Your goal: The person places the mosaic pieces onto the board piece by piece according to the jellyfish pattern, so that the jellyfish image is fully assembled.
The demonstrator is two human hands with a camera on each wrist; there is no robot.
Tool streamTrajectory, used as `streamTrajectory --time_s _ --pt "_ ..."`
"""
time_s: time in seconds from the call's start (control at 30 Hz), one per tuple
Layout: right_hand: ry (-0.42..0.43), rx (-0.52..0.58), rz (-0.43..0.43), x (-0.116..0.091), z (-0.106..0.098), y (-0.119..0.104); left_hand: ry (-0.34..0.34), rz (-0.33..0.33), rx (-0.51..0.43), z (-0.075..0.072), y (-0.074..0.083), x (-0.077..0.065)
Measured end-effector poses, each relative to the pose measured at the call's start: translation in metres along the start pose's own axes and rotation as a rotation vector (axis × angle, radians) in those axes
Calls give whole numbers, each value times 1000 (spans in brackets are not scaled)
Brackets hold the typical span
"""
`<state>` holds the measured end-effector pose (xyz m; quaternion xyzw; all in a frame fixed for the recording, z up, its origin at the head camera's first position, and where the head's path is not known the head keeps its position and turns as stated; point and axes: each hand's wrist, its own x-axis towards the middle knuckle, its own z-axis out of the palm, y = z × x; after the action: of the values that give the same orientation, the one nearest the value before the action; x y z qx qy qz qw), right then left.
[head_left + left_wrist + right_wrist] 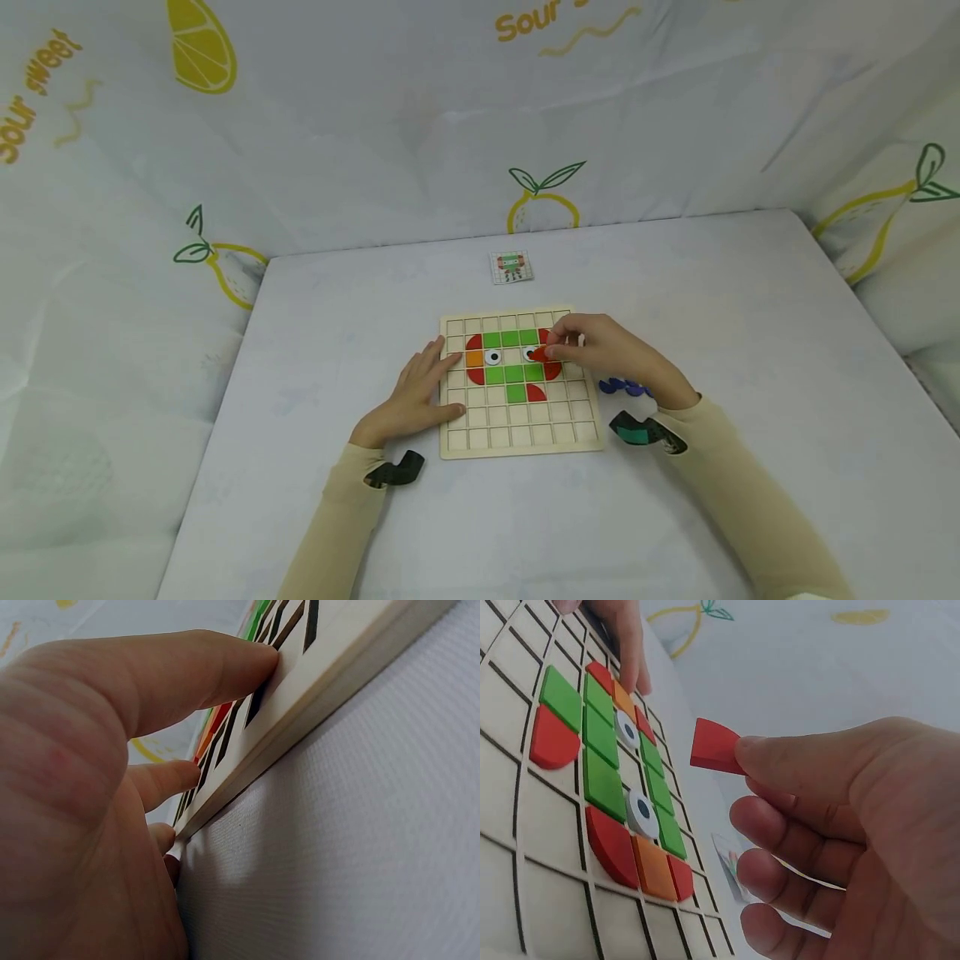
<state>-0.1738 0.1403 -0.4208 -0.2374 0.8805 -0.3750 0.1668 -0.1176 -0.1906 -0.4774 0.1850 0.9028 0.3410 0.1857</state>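
Observation:
Between thumb and index finger my right hand pinches a red quarter-round tile, held above the right part of a wooden grid board. My left hand lies at the board's left edge with fingers spread; in the left wrist view its thumb rests on the rim. Set in the grid are green square tiles, red quarter-round tiles, orange squares and two white eye tiles. Below the main rows sit one green and one red tile.
A small picture card with a coloured grid pattern lies beyond the board. Several dark blue pieces lie right of the board, partly hidden by my right forearm. A white cloth covers the table, and printed fabric hangs behind.

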Motion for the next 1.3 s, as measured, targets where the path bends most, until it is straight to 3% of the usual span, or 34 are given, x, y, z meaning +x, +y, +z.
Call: streamTrajectory --time_s 0.2,0.53,0.7,1.07,1.3 --pt "-81 54 -37 14 19 -11 0 0 16 0 0 2" --pt "-168 -88 -85 28 51 -18 -6 -21 14 -1 0 1" --pt "-165 -137 -129 31 59 -19 -10 -26 17 -1 -1 1" --pt "-127 -320 -136 30 68 -32 -4 -15 13 0 -3 1" --pt "-99 -278 -121 28 63 -32 0 -13 5 1 -3 0"
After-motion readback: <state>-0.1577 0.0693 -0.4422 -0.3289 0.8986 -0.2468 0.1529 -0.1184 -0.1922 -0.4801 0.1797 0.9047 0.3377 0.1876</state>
